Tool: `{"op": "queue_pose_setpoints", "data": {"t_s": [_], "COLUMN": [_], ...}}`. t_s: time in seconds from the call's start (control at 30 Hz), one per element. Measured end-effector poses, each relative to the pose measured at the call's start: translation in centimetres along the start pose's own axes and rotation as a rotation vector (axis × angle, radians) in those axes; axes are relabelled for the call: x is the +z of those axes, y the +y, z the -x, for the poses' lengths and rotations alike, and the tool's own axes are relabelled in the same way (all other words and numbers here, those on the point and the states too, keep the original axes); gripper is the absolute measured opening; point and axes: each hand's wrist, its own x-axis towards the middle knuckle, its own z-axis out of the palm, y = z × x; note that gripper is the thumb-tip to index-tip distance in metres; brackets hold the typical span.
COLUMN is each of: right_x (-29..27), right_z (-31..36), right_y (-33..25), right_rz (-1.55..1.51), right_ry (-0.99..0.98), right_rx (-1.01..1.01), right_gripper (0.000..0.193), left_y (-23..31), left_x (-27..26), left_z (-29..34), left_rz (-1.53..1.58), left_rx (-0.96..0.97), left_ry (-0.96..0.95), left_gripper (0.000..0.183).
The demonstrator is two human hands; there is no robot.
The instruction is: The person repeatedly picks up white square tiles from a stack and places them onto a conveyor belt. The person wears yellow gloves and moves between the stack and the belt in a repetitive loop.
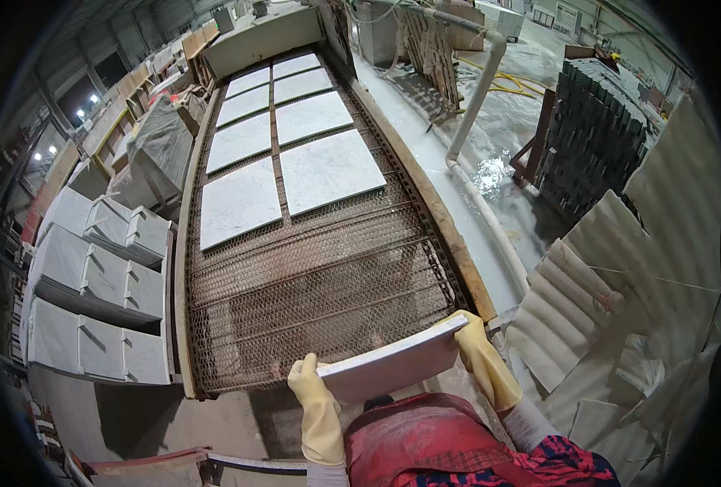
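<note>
Between my two gloved hands I hold a pale stone tile (397,361), tilted on edge close to my body at the near end of the conveyor. My left hand (313,394), in a yellow rubber glove, is closed on its left end. At the other end my right hand (484,357), gloved alike, grips the upper right corner. The wire mesh conveyor belt (320,284) stretches away in front of me. Several white stone tiles (333,172) lie flat on it in two columns, leading toward a pale machine housing (264,42) at the far end.
Stacked pale slabs (101,268) with spacers stand left of the conveyor. On the right, a pipe (486,203) runs along the wet floor, beside a rack of dark stone strips (591,130). Corrugated sheets (571,312) lean at the near right. A wooden rail (433,207) edges the belt.
</note>
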Motion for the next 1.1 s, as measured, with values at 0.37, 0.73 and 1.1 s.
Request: {"op": "queue_pose_setpoints", "data": {"t_s": [0.37, 0.73, 1.1], "right_x": [3.7, 7.3, 6.1], "right_z": [-7.4, -11.7, -13.0], "right_y": [-2.9, -1.3, 0.6], "right_rz": [0.284, 0.026, 0.015], "right_ry": [-0.007, 0.123, 0.043], "right_rx": [0.129, 0.123, -0.164], "right_gripper": [0.033, 0.018, 0.053], "left_y": [2.3, 1.8, -10.8], "left_x": [5.1, 1.8, -11.2], "left_z": [-8.2, -9.4, 1.3], "left_rz": [-0.217, 0.038, -0.139], "left_rx": [-0.265, -0.134, -0.703], "left_ry": [-0.030, -0.051, -0.467], "left_gripper": [0.027, 0.031, 0.064]}}
